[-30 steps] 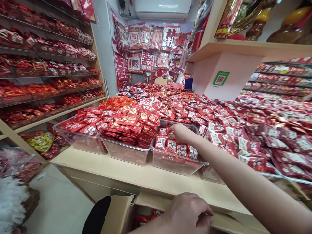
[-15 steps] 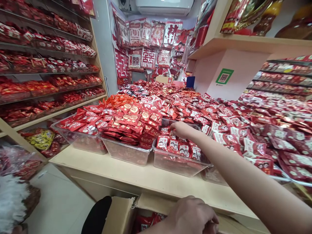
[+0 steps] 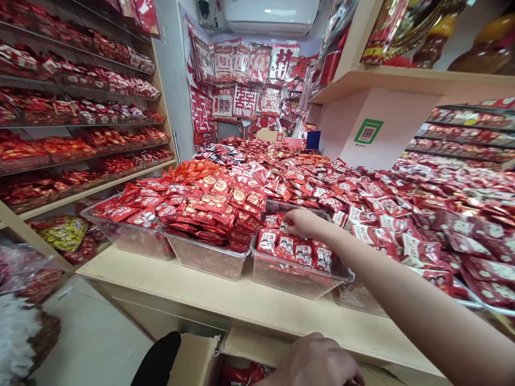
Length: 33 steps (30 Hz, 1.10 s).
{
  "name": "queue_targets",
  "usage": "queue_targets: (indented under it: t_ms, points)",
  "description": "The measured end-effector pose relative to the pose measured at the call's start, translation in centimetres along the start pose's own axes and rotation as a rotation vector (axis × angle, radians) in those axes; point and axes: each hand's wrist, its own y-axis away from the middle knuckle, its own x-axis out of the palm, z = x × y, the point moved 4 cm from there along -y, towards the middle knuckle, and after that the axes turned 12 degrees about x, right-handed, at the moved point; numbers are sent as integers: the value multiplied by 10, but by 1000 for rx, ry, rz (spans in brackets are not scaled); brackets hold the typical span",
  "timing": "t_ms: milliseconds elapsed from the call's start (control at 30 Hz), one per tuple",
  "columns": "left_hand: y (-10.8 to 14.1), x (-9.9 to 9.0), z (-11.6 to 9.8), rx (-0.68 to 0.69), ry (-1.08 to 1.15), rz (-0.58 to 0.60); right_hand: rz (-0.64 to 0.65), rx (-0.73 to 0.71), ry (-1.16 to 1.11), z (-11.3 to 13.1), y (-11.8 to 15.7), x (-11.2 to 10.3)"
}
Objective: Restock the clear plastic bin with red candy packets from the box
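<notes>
My right hand (image 3: pixel 306 222) reaches out over a transparent plastic bin (image 3: pixel 298 279) on the counter, its fingertips down among red packets with cartoon faces (image 3: pixel 287 249). Whether those fingers grip a packet is hidden behind the hand. My left hand (image 3: pixel 316 364) hangs low at the bottom of the view, curled above an open cardboard box (image 3: pixel 195 360). Red packets (image 3: pixel 241 372) lie inside that box. The picture's edge cuts off the left fingers, so I cannot see whether they hold anything.
A pale wooden counter (image 3: pixel 257 305) carries more transparent bins and heaps of red packets (image 3: pixel 289 177). Shelves of red goods (image 3: pixel 80 112) line the left, and red paper decorations (image 3: pixel 245 69) cover the back wall. A black item (image 3: pixel 156 362) stands left of the box.
The view has shifted slightly, so the bins sit a little lower and further right. My left hand has moved right and lower over the box. My right hand remains at the same bin.
</notes>
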Motion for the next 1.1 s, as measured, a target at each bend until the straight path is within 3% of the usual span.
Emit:
queue_targets:
  t_ms: [167, 433, 633, 767, 1100]
  points:
    - [0, -2, -2, -11, 9, 35, -44, 13, 18, 0, -9, 7]
    - [1, 0, -2, -6, 11, 28, 11, 8, 31, -3, -19, 2]
    - [1, -4, -3, 16, 5, 0, 54, 38, 66, -11, -4, -10]
    - [2, -7, -6, 30, -10, -20, 117, 44, 144, -15, 9, -6]
    - [4, -3, -3, 30, -3, -30, -78, 16, 195, -30, 6, 2]
